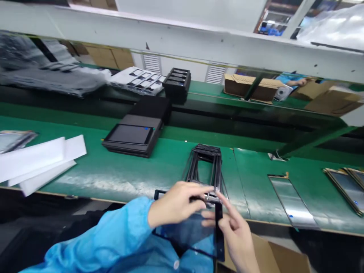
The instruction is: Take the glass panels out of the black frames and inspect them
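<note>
A black-bordered glass panel point(184, 231), see-through in the middle, is held tilted in front of my blue sleeves at the table's front edge. My left hand point(179, 203) is closed at its upper edge, thumb below and fingers above. My right hand point(234, 231) grips the right border, with fingers behind the glass and the index finger stretched towards the upper corner. The two index fingertips nearly meet there. Just beyond my hands lies a stack of thin black frames point(206, 149) on the green table; my fingers partly hide its near end.
Left of the frames, a screen panel point(129, 134) rests on dark foam trays point(155, 106). White sheets point(42, 161) lie far left. To the right are a single glass panel point(292, 201) and stacked panels point(345, 185). A shelf point(207, 89) with trays and cartons runs behind; a cardboard box point(273, 254) stands below.
</note>
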`<control>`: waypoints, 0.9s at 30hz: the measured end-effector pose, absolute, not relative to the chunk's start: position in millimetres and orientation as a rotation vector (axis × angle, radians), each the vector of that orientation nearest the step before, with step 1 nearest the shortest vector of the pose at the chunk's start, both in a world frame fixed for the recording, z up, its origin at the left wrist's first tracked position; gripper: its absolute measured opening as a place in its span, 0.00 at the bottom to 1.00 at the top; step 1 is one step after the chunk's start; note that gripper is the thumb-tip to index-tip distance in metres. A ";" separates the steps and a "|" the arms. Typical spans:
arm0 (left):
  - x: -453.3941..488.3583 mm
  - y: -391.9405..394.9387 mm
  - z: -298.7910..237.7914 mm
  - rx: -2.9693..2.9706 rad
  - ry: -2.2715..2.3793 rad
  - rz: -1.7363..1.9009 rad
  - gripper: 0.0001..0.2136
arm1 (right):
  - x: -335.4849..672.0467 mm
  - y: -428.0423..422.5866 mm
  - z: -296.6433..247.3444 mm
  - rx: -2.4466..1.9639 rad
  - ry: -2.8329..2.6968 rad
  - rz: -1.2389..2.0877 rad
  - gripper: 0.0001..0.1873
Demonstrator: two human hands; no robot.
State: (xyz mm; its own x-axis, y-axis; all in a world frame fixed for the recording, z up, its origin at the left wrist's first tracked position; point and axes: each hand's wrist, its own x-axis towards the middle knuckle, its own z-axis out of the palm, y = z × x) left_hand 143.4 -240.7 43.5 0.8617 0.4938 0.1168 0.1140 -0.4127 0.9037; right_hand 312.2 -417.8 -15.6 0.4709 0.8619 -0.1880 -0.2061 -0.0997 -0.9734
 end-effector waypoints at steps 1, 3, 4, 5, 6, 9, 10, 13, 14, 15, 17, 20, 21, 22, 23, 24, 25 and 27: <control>136.7 -226.7 45.1 1.811 0.584 0.554 0.20 | 317.8 -415.1 -18.4 -1.351 -0.607 0.995 0.35; 116.2 -183.6 48.5 1.470 0.854 0.823 0.22 | 336.5 -415.2 -25.8 -1.343 -0.538 0.921 0.36; 103.3 -156.0 50.3 1.383 0.942 0.946 0.25 | 348.3 -417.9 -30.8 -1.369 -0.493 0.873 0.35; 89.8 -126.0 52.2 1.343 1.005 1.025 0.29 | 360.3 -421.6 -36.7 -1.409 -0.444 0.837 0.36; 76.7 -95.0 54.0 1.297 1.073 1.111 0.31 | 371.7 -425.9 -43.4 -1.451 -0.398 0.810 0.36; 47.5 -9.4 57.6 1.170 1.271 1.269 0.32 | 395.3 -436.7 -64.5 -1.543 -0.313 0.786 0.38; 42.4 13.3 57.7 1.140 1.326 1.306 0.31 | 399.2 -438.5 -70.6 -1.561 -0.299 0.787 0.38; 38.6 59.1 55.7 1.116 1.452 1.344 0.20 | 404.4 -438.9 -82.4 -1.593 -0.274 0.781 0.36; 39.4 67.6 55.0 1.133 1.480 1.334 0.16 | 405.8 -438.3 -83.9 -1.601 -0.269 0.769 0.35; 40.5 73.2 54.6 1.162 1.500 1.318 0.14 | 408.2 -438.0 -84.4 -1.611 -0.267 0.752 0.35; 42.7 77.8 54.4 1.257 1.515 1.284 0.14 | 418.4 -438.3 -83.4 -1.639 -0.278 0.704 0.35; 49.2 71.9 52.2 1.461 1.462 1.230 0.16 | 452.9 -440.4 -80.6 -1.781 -0.322 0.529 0.34; 54.4 66.5 49.1 1.533 1.426 1.199 0.16 | 469.0 -440.8 -80.3 -1.875 -0.347 0.430 0.32; 61.9 59.2 44.3 1.601 1.383 1.150 0.17 | 486.2 -440.9 -80.6 -2.004 -0.377 0.333 0.29; 72.0 49.5 37.4 1.661 1.339 1.082 0.16 | 503.2 -440.4 -81.3 -2.125 -0.408 0.216 0.26; 84.6 37.6 28.8 1.712 1.293 0.995 0.15 | 518.8 -439.5 -82.6 -2.185 -0.444 0.103 0.25; 99.5 23.8 18.8 1.751 1.244 0.892 0.13 | 531.6 -438.3 -84.2 -2.220 -0.469 0.043 0.23; 133.4 -6.7 -3.2 1.779 1.147 0.681 0.10 | 545.7 -436.8 -89.0 -2.232 -0.528 -0.002 0.22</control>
